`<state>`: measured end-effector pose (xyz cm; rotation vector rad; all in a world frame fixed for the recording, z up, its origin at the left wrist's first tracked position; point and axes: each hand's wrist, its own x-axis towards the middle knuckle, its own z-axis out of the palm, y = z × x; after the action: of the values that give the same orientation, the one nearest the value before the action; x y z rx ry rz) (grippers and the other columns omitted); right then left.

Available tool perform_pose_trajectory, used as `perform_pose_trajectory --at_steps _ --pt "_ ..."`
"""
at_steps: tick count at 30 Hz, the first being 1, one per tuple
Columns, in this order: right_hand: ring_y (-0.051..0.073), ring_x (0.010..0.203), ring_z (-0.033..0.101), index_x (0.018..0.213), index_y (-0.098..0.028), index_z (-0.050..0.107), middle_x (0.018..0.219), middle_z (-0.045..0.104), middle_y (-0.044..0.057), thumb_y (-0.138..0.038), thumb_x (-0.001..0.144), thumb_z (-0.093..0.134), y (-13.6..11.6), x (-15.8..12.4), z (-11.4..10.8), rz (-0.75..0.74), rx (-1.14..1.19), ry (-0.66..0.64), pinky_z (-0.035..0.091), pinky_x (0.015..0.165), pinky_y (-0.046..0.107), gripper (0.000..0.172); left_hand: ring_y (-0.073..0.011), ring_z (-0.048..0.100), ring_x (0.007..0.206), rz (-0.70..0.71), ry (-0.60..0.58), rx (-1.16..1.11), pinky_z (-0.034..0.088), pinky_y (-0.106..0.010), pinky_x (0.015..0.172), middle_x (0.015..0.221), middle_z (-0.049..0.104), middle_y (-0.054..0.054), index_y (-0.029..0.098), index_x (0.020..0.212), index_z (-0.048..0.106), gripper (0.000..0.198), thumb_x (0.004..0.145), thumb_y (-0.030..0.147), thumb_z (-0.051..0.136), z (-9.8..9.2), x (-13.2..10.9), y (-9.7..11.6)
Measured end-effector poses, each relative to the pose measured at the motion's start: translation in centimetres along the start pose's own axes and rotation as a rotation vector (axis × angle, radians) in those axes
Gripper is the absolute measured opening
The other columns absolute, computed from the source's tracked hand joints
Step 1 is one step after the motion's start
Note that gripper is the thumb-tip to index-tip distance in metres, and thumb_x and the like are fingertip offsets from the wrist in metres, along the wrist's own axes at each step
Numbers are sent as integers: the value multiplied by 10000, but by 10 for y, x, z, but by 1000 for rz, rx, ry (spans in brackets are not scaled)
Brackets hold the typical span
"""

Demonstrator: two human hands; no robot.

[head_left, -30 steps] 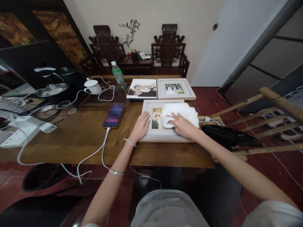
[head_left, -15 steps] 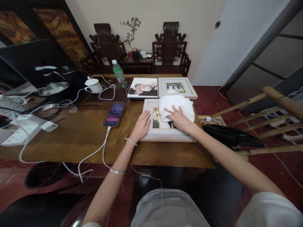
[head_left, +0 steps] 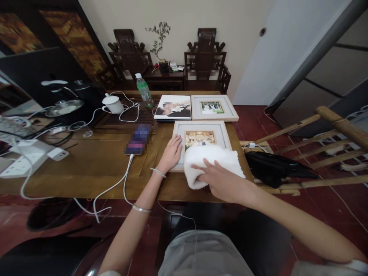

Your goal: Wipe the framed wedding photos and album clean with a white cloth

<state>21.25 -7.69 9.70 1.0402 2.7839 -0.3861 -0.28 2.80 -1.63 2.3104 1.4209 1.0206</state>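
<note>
A light wooden picture frame (head_left: 227,132) with a photo inside lies flat on the table. My left hand (head_left: 171,152) rests along its left edge with the fingers stretched out, and the thumb is hard to see. Over the frame's front edge, a folded white towel (head_left: 227,155) covers the lower part of the photo. My right hand (head_left: 221,180) holds this towel, some fingers spread on top and others tucked into its fold. Behind it lie a second picture frame (head_left: 230,109) and a white-covered photo book (head_left: 184,99), side by side.
Left of the frame lies a phone (head_left: 138,140) on a white charging cable (head_left: 124,178). Farther off stand a green-labelled bottle (head_left: 145,92) and a lidded white cup (head_left: 113,104). A power strip (head_left: 25,161) with cords sits at left, a bamboo chair (head_left: 339,122) at right.
My right hand has drawn the towel toward me, from the upper right of the frame to its front edge, uncovering the photo's upper part. My left hand has stayed in place.
</note>
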Motion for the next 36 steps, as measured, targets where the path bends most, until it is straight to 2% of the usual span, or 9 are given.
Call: perform_pose_trajectory --at_steps 5,10,14,17,20,25,28,32,36 --pt "352 1380 217 1222 -185 576 1501 323 64 71 655 348 47 32 21 71 -3 182 296 1029 628 662 -243 357 1351 5 2 1 285 -477 1125 1359 514 -138 115 1240 545 410 948 320 344 0 0 -1" --pt "355 1392 163 1230 -150 565 1539 225 74 55 691 363 106 70 13 131 -140 393 253 1047 630 611 -246 360 1350 4 18 -23 287 -483 1123 1353 522 -123 141 1241 549 411 951 351 348 1 0 -1" --pt "430 1377 127 1210 -142 592 1528 260 54 61 702 371 126 96 7 171 -226 381 201 1008 710 590 -250 365 1346 1 11 -24 287 -471 1127 1353 517 -147 112 1237 548 421 949 344 347 0 0 0" --pt "440 1371 134 1206 -150 604 1502 320 64 57 720 377 114 98 13 164 -228 323 184 996 730 575 -251 354 1353 -2 4 -33 278 -481 1127 1359 509 -149 115 1246 537 421 949 342 345 -1 0 1" --pt "409 1368 189 1212 -173 604 1492 341 72 49 714 387 85 81 17 128 -179 250 223 1010 691 587 -245 344 1359 -6 1 -29 274 -485 1128 1366 505 -136 131 1257 529 417 949 340 341 0 0 0" --pt "353 1267 405 1161 -213 630 1366 513 78 54 689 385 30 33 2 19 -45 51 407 943 547 595 -238 357 1352 -25 21 -32 273 -474 1131 1353 520 -131 117 1246 544 450 961 367 301 2 0 3" --pt "304 1162 509 1052 -186 669 1227 614 89 33 711 404 6 19 -6 -105 -17 26 430 931 458 484 -231 358 1352 -66 26 -70 267 -456 1138 1349 523 -137 103 1230 558 498 969 405 259 0 1 7" --pt "321 1222 452 1046 -164 669 1298 566 95 11 728 419 -2 37 0 -136 -78 124 386 972 480 441 -197 351 1358 -132 31 -170 254 -411 1149 1394 482 -116 118 1275 526 551 985 419 167 -5 2 12" --pt "338 1329 324 1104 -146 649 1360 515 112 21 717 414 22 78 6 -57 -103 157 309 1031 544 483 -173 347 1360 -201 65 -273 237 -362 1155 1455 401 -104 125 1371 420 574 982 450 152 -6 1 14"
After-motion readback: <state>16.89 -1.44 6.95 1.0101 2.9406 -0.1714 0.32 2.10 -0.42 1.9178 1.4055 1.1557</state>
